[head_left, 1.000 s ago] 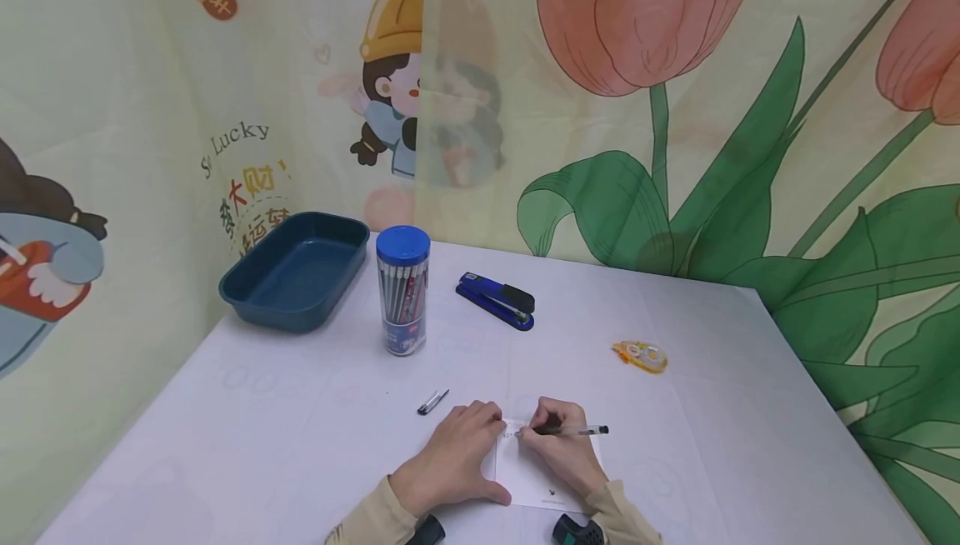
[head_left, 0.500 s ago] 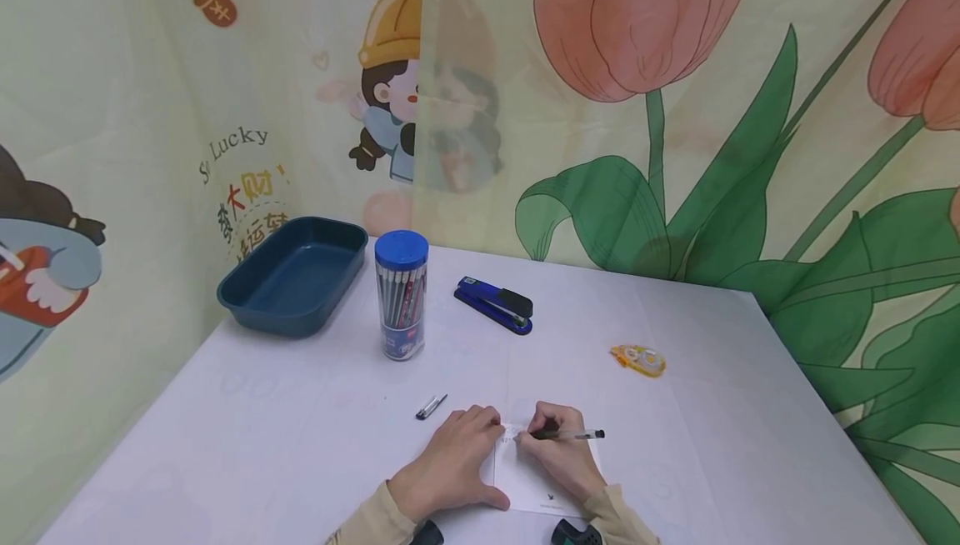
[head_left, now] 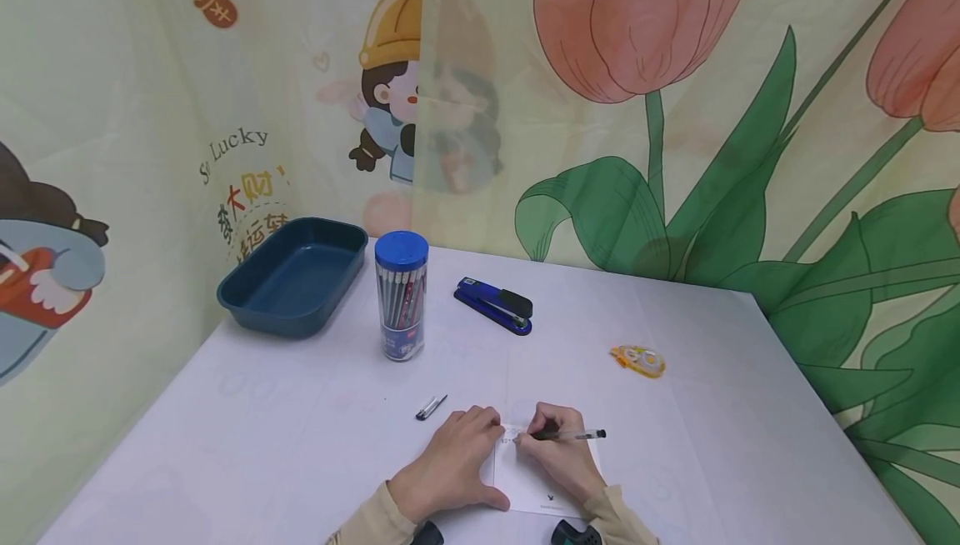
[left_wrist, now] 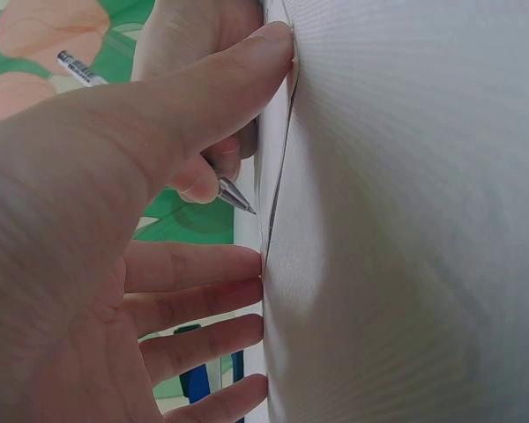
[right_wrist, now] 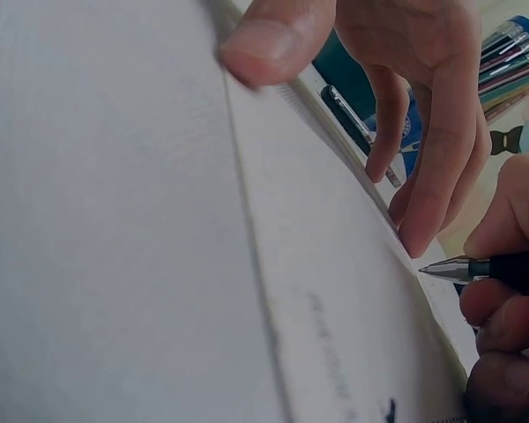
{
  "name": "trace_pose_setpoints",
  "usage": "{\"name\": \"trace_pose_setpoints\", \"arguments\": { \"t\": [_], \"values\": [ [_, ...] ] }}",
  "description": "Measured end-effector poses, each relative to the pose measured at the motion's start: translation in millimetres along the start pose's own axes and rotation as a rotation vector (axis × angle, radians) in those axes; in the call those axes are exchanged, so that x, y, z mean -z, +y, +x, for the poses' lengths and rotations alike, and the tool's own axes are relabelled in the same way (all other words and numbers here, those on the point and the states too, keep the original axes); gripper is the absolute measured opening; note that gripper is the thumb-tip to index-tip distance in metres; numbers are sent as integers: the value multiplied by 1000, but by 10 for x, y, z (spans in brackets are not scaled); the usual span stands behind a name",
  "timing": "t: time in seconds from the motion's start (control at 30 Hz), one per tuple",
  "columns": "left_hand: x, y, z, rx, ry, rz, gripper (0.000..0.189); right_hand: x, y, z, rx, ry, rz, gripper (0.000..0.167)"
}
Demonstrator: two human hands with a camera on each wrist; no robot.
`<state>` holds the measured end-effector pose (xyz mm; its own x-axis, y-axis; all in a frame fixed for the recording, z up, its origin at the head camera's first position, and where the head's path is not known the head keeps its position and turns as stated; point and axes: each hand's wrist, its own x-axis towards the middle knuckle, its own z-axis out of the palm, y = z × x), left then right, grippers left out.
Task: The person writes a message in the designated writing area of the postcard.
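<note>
A small white sheet of paper (head_left: 528, 482) lies on the table between the hands, with a few handwritten marks near its top left. My right hand (head_left: 564, 449) pinches a pen (head_left: 577, 435) with a clear barrel and black end. In the right wrist view the metal pen tip (right_wrist: 443, 268) meets the paper's surface. My left hand (head_left: 453, 463) rests along the paper's left edge, fingers spread and thumb low. In the left wrist view its thumb (left_wrist: 238, 84) and fingertips touch the sheet and table.
A pen cap (head_left: 431, 407) lies left of the paper. Farther back stand a blue-lidded tub of pencils (head_left: 402, 295), a dark blue tray (head_left: 300, 324) and a blue stapler (head_left: 493, 306). An orange correction tape (head_left: 639, 361) lies at the right. A printed curtain hangs behind the table.
The pen's tilt and position shift very slightly as small marks appear at the paper's top left. The left hand stays at the sheet's edge. The head view dips slightly upward.
</note>
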<state>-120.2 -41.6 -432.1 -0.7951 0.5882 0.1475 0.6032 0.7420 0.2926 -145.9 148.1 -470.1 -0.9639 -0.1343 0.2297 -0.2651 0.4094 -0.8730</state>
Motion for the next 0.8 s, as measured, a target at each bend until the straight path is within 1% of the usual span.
{"name": "trace_pose_setpoints", "arguments": {
  "t": [0.13,0.27,0.4,0.5,0.8],
  "values": [
    [-3,-1,0,-6,11,4,77,1,-5,-1,-6,7,9,28],
    [-3,-3,1,-6,9,5,78,1,-11,0,12,7,7,29],
    [2,0,2,1,-3,6,78,6,-204,-30,9,16,15,29],
    [6,5,2,5,-8,6,78,7,-338,-51,-7,28,20,30],
    [9,10,10,15,-22,4,78,-13,-290,-37,-30,51,9,28]
  ]
}}
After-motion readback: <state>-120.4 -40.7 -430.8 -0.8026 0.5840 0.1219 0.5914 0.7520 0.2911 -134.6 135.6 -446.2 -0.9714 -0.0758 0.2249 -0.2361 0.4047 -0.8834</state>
